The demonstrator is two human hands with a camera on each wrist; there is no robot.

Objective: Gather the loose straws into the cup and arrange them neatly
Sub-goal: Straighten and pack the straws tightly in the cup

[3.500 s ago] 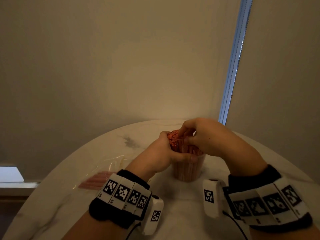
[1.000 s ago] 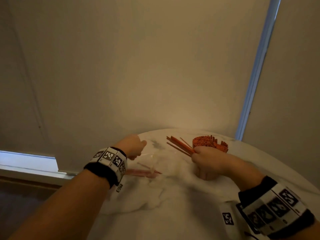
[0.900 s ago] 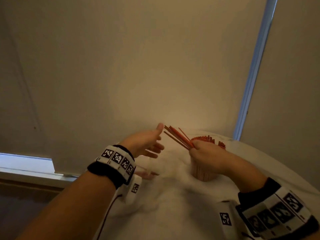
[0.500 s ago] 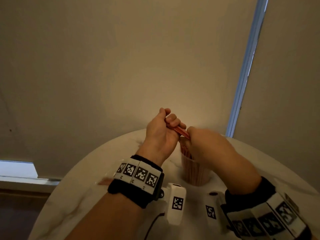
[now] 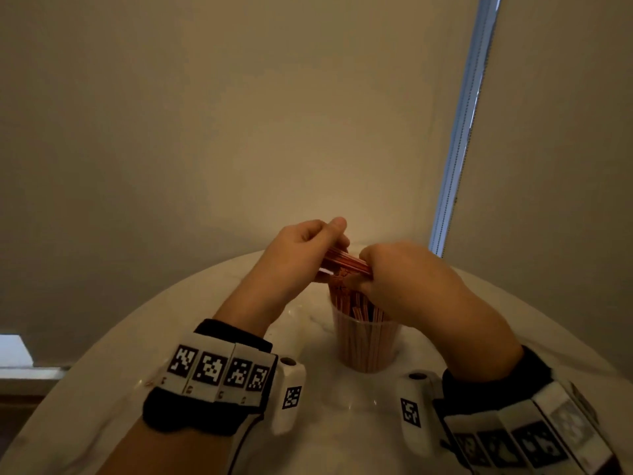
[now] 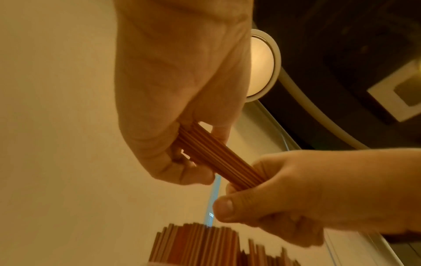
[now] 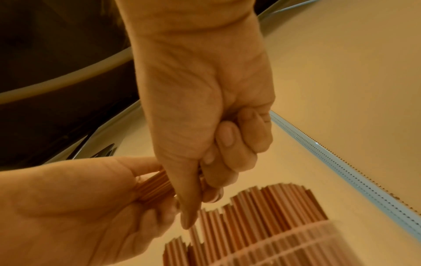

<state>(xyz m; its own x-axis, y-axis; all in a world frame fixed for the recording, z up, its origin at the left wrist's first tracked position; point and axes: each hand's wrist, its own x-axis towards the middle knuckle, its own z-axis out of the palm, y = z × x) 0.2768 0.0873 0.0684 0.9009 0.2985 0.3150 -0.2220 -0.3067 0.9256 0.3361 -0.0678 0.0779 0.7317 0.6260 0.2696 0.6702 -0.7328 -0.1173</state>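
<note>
So there's a round white marble table [image 5: 191, 341] with a clear plastic cup [image 5: 365, 347] standing on it, already packed with upright orange straws [image 7: 268, 203]. Right above the cup, both hands share one small bundle of straws [image 6: 218, 158] tilted at a slant. The left hand [image 5: 294, 255] has its fingers curled round the upper end, and the right hand [image 5: 404, 275] is clamped round the lower end, just over the straw tips.

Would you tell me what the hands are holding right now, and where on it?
A small bundle of straws: the left hand grips one end, the right hand the other, above the cup.
</note>
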